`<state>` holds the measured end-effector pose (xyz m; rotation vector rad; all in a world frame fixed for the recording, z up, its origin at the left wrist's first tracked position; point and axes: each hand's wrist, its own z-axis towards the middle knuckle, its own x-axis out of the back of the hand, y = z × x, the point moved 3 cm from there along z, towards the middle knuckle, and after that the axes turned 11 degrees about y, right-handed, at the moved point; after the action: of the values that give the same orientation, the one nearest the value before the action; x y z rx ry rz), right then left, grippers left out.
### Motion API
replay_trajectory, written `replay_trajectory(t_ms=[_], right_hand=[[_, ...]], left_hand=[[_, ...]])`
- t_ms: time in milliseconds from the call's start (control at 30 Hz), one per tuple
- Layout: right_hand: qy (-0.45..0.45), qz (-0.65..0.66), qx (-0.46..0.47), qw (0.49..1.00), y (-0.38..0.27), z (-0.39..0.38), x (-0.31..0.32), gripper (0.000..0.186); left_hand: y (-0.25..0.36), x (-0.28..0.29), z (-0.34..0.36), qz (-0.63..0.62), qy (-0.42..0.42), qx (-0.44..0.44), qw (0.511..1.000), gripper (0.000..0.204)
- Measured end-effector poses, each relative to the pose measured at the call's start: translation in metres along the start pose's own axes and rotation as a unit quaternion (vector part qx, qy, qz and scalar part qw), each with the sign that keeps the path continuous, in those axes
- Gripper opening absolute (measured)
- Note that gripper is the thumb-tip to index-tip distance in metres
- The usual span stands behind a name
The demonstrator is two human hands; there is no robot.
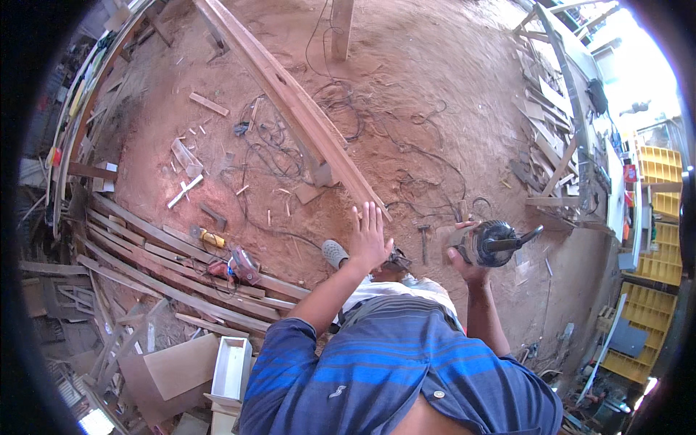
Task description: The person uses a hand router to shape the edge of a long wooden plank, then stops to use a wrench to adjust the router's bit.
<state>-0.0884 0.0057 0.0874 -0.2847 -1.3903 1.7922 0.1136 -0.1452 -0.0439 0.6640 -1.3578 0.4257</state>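
Note:
A long reddish-brown wooden plank (312,123) slants from the upper left down to my body. My left hand (370,235) lies at its near end, fingers stretched out and holding nothing. Off to the right, my right hand (471,270) is closed round a dark, rounded tool (496,243) with a curved black stem; I cannot make out its exact kind. That tool is held apart from the plank. Between my hands a hammer (425,243) rests on the dirt floor, its handle toward me.
Black cables (348,109) tangle over the floor beyond the plank. At left, long boards (181,268) are piled, with a red power tool (243,267) and a yellow tool (212,238) on them. A white drawer-like box (232,368) stands near my left elbow. Wood scraps (554,138) lie far right.

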Motion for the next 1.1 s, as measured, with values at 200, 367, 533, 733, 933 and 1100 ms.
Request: replay_trajectory(t_ms=[200,367,533,733,933,1100], right_hand=[[-0.068,-0.054,0.05,0.995,0.021,-0.022,0.026,0.074],[-0.048,-0.045,0.021,0.998,0.017,-0.017,0.051,0.059],[-0.06,0.095,-0.002,0.994,0.012,-0.008,0.069,0.043],[-0.068,0.245,0.006,0.967,0.054,-0.011,0.086,0.05],[-0.042,0.036,0.112,0.992,0.033,0.001,0.074,0.074],[-0.067,0.015,0.094,0.993,0.041,0.005,0.039,0.077]], left_hand=[[0.039,0.008,-0.041,-0.112,-0.059,-0.09,0.988,0.049],[0.091,0.115,-0.005,-0.481,0.023,0.117,0.869,0.03],[0.18,0.218,0.012,-0.616,0.179,-0.046,0.766,0.068],[0.245,0.194,0.02,-0.557,0.204,-0.012,0.805,0.059],[0.236,0.185,0.026,-0.636,0.238,0.096,0.728,0.019],[0.197,0.166,0.034,-0.63,0.257,0.12,0.723,0.017]])
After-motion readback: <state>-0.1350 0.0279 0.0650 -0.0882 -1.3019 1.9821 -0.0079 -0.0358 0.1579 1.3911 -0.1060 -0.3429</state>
